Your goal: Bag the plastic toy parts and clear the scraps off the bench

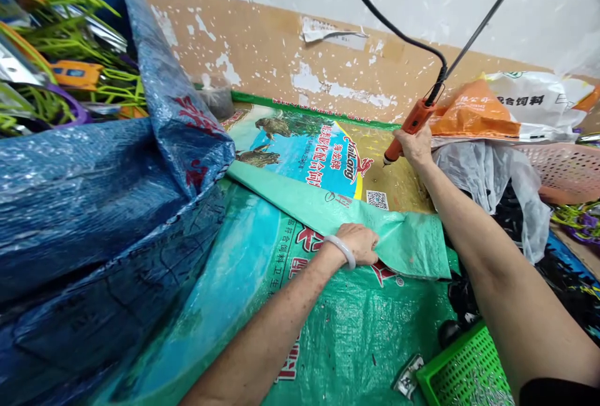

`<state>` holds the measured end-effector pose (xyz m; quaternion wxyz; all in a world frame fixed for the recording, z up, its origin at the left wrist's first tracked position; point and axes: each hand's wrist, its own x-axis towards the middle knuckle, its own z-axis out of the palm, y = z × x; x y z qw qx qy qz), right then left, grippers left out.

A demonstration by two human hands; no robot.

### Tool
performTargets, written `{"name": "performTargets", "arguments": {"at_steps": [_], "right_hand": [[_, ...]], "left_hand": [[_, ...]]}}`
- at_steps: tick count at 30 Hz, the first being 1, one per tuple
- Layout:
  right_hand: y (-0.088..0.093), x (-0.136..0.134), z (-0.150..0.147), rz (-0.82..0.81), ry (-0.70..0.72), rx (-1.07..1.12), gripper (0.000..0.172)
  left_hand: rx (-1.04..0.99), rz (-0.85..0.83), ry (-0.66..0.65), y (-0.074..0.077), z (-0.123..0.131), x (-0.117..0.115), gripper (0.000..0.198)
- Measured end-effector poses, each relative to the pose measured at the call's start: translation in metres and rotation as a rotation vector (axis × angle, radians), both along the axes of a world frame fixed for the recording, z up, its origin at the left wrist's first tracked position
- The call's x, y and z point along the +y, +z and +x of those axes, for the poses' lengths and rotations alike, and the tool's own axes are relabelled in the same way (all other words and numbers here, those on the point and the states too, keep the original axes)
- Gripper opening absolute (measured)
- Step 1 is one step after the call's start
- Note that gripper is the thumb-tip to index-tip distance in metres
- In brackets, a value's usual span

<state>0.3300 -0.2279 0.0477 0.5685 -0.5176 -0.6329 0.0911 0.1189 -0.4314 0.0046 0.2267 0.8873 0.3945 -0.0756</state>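
My right hand is wrapped round an orange electric screwdriver, its bit pointing down to the left. A black cable and a thin metal spring or rod run up from the tool's top end. My left hand, with a pale bangle at the wrist, is closed on the folded edge of a green woven sack that covers the work surface. Beyond that fold, a blue and gold printed feed sack lies flat against the wall. The screwdriver's tip is above the gold part, apart from my left hand.
A large blue woven sack bulges at left, with lime-green plastic frames inside. At lower right stands a green basket of small metal pieces. A pink basket, a grey plastic bag and an orange-white sack crowd the right.
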Motion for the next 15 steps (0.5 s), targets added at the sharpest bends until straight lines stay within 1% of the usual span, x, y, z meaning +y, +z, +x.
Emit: {"name": "performTargets", "arguments": {"at_steps": [3,8,12,15], "right_hand": [[0.006,-0.001,-0.016,-0.028,-0.005,0.093,0.04],[0.012,0.0,-0.046,-0.119,0.082,0.126,0.042],[0.006,0.001,-0.065,-0.115,0.149,0.089,0.043],[0.0,0.002,-0.071,-0.097,0.152,0.099,0.043]], "left_hand": [[0.044,0.002,-0.013,0.006,0.004,-0.004,0.028],[0.035,0.018,0.001,0.008,0.007,-0.007,0.034],[0.035,0.016,-0.007,0.007,0.006,-0.007,0.036],[0.033,0.018,-0.015,0.006,0.006,-0.006,0.038]]}}
